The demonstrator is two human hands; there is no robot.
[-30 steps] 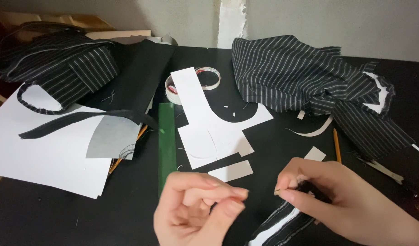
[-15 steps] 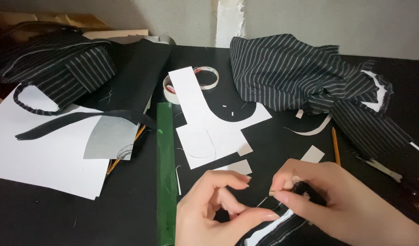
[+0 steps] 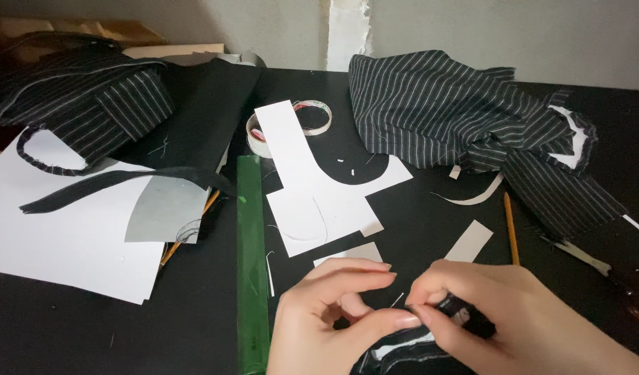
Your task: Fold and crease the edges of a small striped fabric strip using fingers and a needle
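Hands are working a needle (image 3: 397, 300): left hand (image 3: 333, 312) pinching it, right hand (image 3: 514, 312) gripping striped fabric piece (image 3: 410, 344), stitching looking barely begun.

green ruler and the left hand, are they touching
Cannot tell: in the head view the left hand overlaps the green ruler's right edge near the bottom, but may hover above it.

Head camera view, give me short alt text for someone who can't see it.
Two bare hands, left hand and right hand, pinch a small striped fabric piece over a black table, beside a green ruler, white paper patterns and pinstriped cloth.
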